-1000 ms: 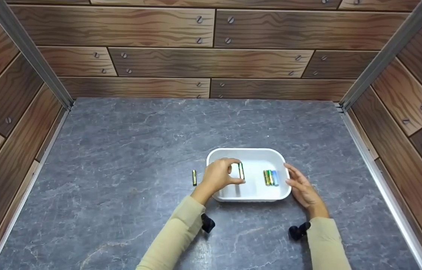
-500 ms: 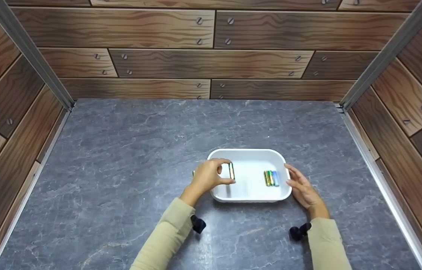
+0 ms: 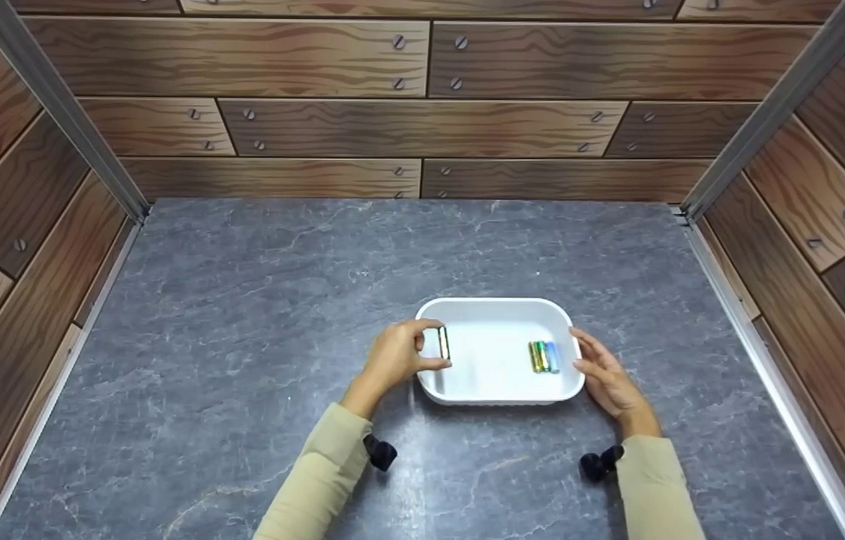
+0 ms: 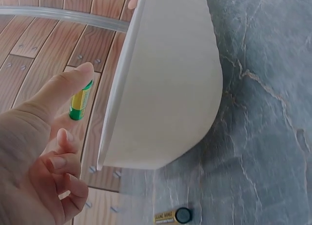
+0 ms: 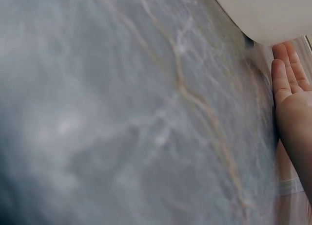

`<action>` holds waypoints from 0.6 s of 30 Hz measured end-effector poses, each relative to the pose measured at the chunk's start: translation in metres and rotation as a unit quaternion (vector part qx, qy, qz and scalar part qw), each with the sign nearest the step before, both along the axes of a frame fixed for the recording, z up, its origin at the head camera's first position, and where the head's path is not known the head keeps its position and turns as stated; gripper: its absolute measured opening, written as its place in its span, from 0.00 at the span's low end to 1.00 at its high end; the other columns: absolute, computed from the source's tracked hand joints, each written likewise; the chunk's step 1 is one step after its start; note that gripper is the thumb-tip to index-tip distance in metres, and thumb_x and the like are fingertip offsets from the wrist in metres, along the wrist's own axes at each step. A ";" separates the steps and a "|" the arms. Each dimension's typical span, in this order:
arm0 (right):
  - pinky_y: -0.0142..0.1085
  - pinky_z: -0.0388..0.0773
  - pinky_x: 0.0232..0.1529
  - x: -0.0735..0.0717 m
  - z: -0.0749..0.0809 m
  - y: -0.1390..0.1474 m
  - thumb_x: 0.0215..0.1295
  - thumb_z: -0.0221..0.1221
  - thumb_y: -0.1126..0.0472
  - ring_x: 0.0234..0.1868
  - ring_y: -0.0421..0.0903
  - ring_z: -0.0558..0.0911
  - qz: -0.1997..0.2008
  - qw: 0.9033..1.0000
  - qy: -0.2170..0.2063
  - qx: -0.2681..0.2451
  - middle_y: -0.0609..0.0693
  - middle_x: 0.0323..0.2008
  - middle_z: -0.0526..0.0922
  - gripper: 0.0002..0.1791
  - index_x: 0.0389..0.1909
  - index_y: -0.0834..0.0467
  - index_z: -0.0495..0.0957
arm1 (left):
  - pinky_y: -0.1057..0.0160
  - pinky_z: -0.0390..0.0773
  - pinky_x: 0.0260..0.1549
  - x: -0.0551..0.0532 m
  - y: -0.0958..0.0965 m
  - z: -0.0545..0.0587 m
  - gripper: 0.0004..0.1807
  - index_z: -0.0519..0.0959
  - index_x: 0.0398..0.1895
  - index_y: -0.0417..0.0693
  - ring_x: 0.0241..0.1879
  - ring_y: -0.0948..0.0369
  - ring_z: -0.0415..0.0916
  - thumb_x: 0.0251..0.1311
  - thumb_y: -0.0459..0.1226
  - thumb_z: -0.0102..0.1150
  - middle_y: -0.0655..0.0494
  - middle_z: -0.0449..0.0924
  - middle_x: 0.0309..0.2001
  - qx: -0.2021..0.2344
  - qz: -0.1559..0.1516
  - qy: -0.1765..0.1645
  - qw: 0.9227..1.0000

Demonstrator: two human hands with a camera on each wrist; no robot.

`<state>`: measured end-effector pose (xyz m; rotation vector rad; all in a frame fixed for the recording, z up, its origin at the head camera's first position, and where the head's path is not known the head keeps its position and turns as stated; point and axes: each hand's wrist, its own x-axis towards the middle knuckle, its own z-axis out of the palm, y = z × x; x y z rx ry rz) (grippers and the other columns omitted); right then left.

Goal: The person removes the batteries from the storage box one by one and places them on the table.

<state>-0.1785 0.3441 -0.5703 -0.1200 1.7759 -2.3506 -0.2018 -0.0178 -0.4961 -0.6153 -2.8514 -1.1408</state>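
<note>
My left hand (image 3: 394,354) pinches a green-and-yellow battery (image 3: 444,343) between thumb and finger. It holds the battery over the left end of a white plastic tub (image 3: 497,399); in the left wrist view the battery (image 4: 79,101) appears beside the tub's rim. Several batteries (image 3: 543,356) lie side by side on the tub's floor toward the right, gold, green and blue. Against the tub's right rim rests my right hand (image 3: 609,382), thumb and fingertips touching it; the right wrist view has its fingers (image 5: 280,79) fairly straight below the tub wall.
Another battery (image 4: 173,215), gold with a dark end, lies on the table outside the tub; the left hand hides it in the head view. The grey marbled tabletop (image 3: 242,315) is bounded by wood-patterned walls (image 3: 422,127) at the back and sides.
My left hand has moved left with the pinched battery, from mid-tub to its left end, and now covers the loose battery on the table. The right hand stays in place.
</note>
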 end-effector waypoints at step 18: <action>0.25 0.73 0.56 0.001 0.002 -0.001 0.65 0.50 0.74 0.58 0.32 0.75 -0.021 1.000 -0.018 0.010 0.35 0.57 0.76 0.27 0.59 0.45 0.71 | 0.72 0.62 0.24 -0.006 -0.040 -0.016 0.31 0.81 0.52 0.49 0.22 0.68 0.62 0.39 0.44 0.78 0.42 0.80 0.26 0.042 -0.017 -0.022 0.999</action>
